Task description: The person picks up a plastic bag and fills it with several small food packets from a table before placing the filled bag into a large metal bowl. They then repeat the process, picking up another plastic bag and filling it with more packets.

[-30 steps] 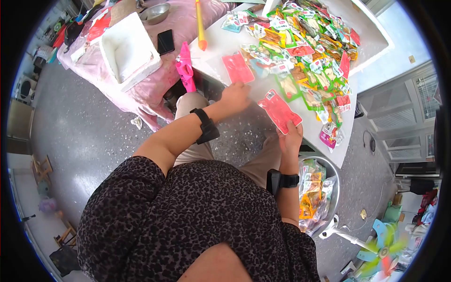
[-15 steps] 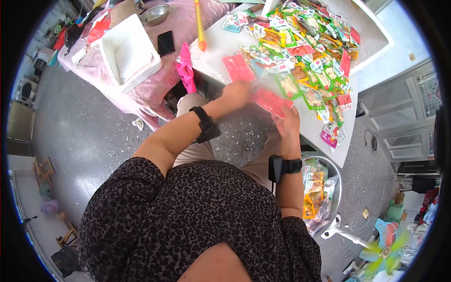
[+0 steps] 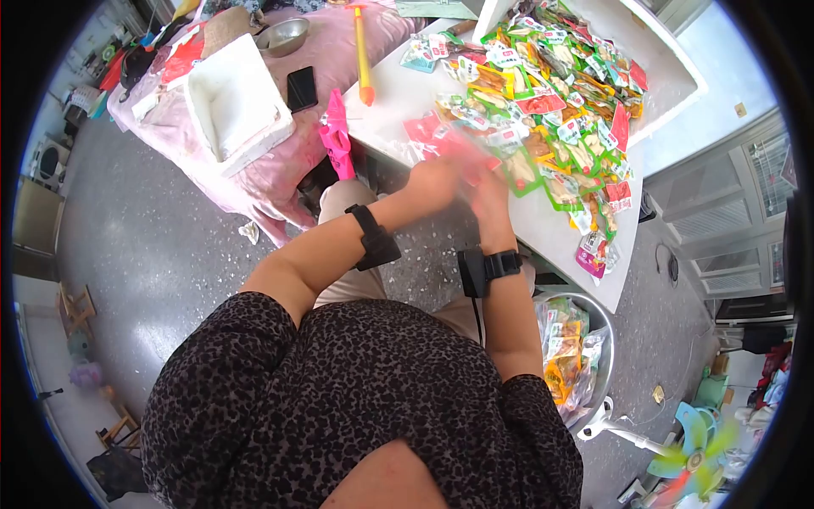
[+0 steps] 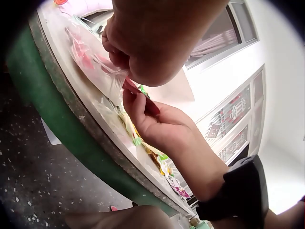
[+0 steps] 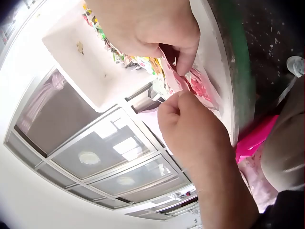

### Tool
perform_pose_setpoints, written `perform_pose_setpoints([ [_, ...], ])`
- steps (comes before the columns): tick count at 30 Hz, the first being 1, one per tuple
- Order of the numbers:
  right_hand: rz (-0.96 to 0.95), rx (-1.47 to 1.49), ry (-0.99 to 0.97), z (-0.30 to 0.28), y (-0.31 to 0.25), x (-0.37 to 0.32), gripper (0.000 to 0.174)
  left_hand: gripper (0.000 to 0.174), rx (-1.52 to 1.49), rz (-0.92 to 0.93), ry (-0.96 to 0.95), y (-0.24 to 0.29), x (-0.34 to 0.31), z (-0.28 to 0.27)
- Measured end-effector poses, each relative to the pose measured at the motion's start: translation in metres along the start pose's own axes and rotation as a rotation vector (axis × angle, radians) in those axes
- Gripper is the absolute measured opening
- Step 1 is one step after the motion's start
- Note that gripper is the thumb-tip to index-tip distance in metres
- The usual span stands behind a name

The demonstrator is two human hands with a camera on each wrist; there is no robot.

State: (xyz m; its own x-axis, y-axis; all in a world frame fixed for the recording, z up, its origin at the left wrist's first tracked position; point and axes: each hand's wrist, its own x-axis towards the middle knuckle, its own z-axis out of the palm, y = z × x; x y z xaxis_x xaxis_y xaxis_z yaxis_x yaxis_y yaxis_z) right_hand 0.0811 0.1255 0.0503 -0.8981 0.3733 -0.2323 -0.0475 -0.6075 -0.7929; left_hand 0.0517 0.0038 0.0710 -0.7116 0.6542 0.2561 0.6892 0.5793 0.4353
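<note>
Above the table's near edge, my left hand (image 3: 434,182) and right hand (image 3: 490,197) are close together, blurred in the head view. A red flat packet (image 4: 151,107) is pinched between the thumb and fingers of my right hand (image 4: 164,126). The fingers of my left hand (image 4: 155,43) are curled at the edge of a clear plastic bag (image 4: 90,62), right at the red packet's end. In the right wrist view, the left fist (image 5: 190,126) meets the packet's pinkish edge (image 5: 171,71) below the right hand (image 5: 143,28). Another red packet (image 3: 421,130) lies on the table.
Many colourful food packets (image 3: 577,127) are heaped on the white table (image 3: 615,271) and into a white foam box (image 3: 678,76). A metal basin (image 3: 604,348) of packets stands below. A yellow stick (image 3: 363,59), phone (image 3: 302,88) and second foam box (image 3: 242,102) lie left.
My right hand has moved up and left, bringing the red packet across to my left hand. The left hand has stayed nearly in place.
</note>
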Motion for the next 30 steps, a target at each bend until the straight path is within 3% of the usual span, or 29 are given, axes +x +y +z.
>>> perform_pose_setpoints([
  [3, 0.139, -0.010, -0.130, -0.002, 0.008, 0.022, 0.011, 0.022, -0.139, -0.001, 0.058, 0.002, 0.001, -0.005],
  [6, 0.229, -0.262, -0.214, -0.005, 0.012, 0.032, 0.009, 0.021, -0.060, 0.015, 0.064, -0.006, 0.000, 0.004],
  [9, 0.233, -0.531, -0.094, -0.005, -0.002, 0.023, 0.013, 0.023, -0.015, -0.045, 0.028, -0.004, -0.006, 0.001],
  [12, 0.167, -0.378, -0.234, 0.011, -0.005, 0.010, 0.018, 0.025, -0.063, 0.022, 0.085, -0.013, -0.009, 0.010],
  [15, 0.159, -0.520, -0.201, 0.014, 0.007, 0.022, 0.021, 0.025, -0.048, -0.043, -0.013, -0.014, -0.006, 0.010],
  [19, 0.280, -0.601, -0.267, 0.013, -0.001, 0.020, 0.018, 0.021, -0.082, 0.026, 0.106, -0.018, -0.010, 0.007],
  [22, 0.262, -0.894, -0.338, -0.004, -0.018, 0.025, 0.015, 0.018, -0.029, 0.147, 0.253, -0.026, -0.006, 0.013],
  [25, 0.210, -0.918, -0.269, -0.023, -0.050, 0.034, 0.014, 0.016, -0.059, 0.219, 0.299, -0.043, 0.001, 0.037],
  [27, -0.030, -0.836, -0.188, -0.060, -0.054, 0.072, 0.016, 0.015, -0.057, 0.217, 0.258, -0.047, 0.001, 0.042],
  [30, -0.091, -0.474, -0.041, -0.073, -0.084, 0.106, 0.021, 0.013, -0.045, 0.215, 0.291, -0.045, 0.000, 0.046],
])
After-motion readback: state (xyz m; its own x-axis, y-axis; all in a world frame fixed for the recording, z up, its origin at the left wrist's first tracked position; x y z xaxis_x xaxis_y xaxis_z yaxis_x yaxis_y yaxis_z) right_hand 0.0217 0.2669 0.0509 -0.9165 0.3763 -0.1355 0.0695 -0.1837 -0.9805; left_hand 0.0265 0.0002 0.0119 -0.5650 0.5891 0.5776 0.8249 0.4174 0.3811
